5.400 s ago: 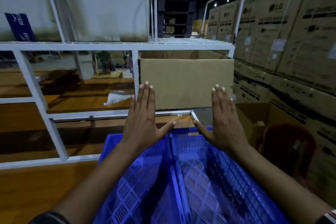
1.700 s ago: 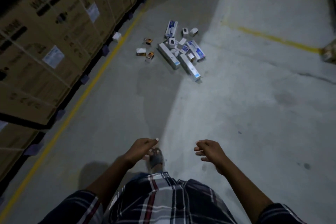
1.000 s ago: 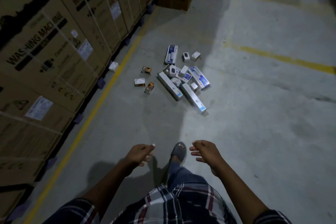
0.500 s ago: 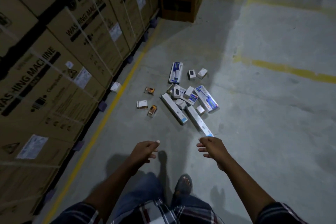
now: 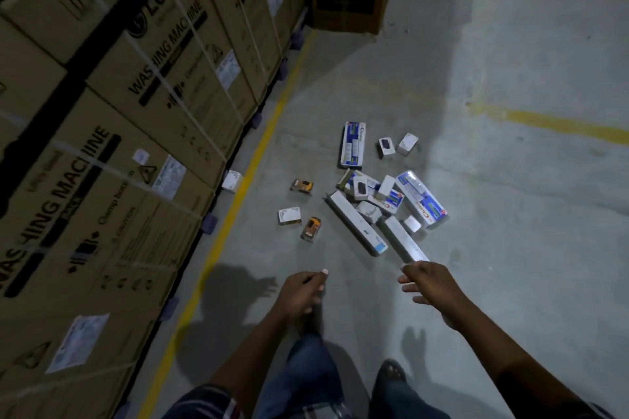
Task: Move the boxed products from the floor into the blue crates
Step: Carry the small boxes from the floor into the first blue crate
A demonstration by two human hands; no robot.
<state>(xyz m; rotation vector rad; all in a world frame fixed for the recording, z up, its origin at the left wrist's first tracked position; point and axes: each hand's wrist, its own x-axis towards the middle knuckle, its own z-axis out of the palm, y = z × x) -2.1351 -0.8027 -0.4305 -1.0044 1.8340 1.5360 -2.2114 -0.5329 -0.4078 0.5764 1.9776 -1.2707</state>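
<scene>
Boxed products (image 5: 371, 194) lie scattered on the grey concrete floor (image 5: 510, 231): long white cartons, flat blue-printed ones, small cubes, two orange packs. Just short of them hang both hands, holding nothing; the left hand (image 5: 301, 292) is loosely curled, the right hand (image 5: 430, 286) half open, fingers bent. Strapped cardboard washing-machine cartons (image 5: 119, 146) wall the left, behind a yellow line (image 5: 238, 194)

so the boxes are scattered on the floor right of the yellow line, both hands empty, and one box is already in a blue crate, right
Not quite: no blue crate shows in the head view at all, so no box is in one. The rest holds. The boxed products lie scattered on the concrete floor, right of the yellow line, and the left hand and right hand both hold nothing.
</scene>
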